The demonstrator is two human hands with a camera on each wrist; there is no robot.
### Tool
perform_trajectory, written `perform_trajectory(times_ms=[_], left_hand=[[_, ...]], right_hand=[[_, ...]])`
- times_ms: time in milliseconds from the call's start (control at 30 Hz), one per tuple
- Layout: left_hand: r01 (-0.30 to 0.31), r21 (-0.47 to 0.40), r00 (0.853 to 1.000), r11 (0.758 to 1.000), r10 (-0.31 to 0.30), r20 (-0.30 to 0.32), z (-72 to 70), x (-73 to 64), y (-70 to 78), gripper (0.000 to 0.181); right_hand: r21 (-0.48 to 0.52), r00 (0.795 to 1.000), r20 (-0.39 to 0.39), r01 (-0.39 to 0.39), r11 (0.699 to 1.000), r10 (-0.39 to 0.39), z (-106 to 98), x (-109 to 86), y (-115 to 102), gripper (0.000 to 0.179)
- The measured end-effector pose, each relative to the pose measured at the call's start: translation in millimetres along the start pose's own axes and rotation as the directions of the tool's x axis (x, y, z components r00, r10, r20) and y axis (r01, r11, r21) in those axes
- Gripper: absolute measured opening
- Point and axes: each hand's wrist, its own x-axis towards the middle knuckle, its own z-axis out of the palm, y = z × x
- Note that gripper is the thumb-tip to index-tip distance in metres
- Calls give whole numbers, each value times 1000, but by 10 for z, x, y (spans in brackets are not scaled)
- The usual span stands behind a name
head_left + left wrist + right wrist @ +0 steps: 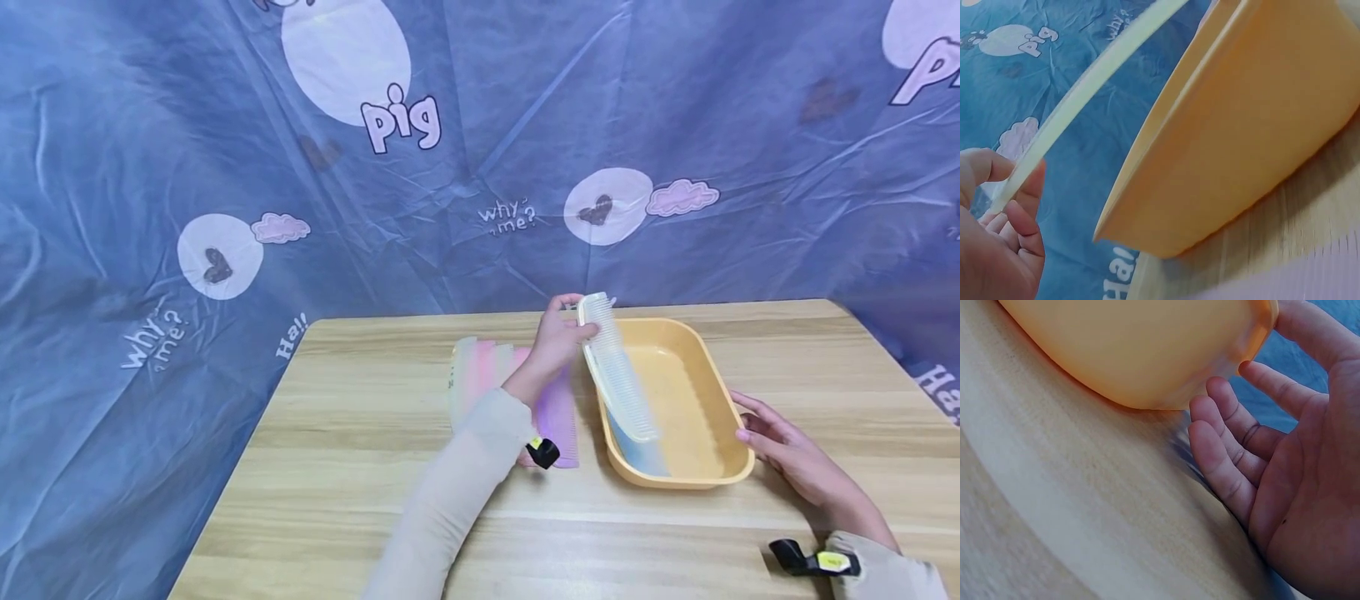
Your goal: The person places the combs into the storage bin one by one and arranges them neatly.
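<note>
My left hand [553, 343] pinches a pale yellow-white comb [617, 375] near its upper end. The comb slants over the left side of a yellow plastic tray [686, 333]; in the left wrist view it appears edge-on. Inside the tray, a translucent blue comb [643, 457] lies along the left wall, partly hidden by the held comb. My right hand [798, 462] holds the tray's right rim, with its thumb over the edge and a finger against the outer wall. Its other fingers are loosely bent beside the tray.
Left of the tray, several overlapping combs, pale green, pink [483, 367] and purple [558, 417], lie on the wooden table [337, 450], partly covered by my left forearm. A blue printed cloth [480, 167] hangs behind the table's back edge.
</note>
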Motion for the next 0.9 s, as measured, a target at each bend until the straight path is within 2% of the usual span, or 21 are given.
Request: perform_trajectory(times_ms=[200,433,600,900], left_hand=[[1,4,1000,1000,-1,-5,176,38,-55,46],[29,56,999,998,-26,-47,350,53,-161,47],[35,70,999,997,-33,-36,436,40,-214,48],[47,211,999,976,-42,-28,548,-21,-220,48]], right_hand=[[-2,1000,0,-6,1000,6,-17,21,-20,61],[-21,1000,-12,-19,1000,19,-8,7,-21,62],[-8,1000,-6,-19,1000,19,-9,-1,-21,62],[51,999,32,-7,999,5,-10,-11,-3,63]])
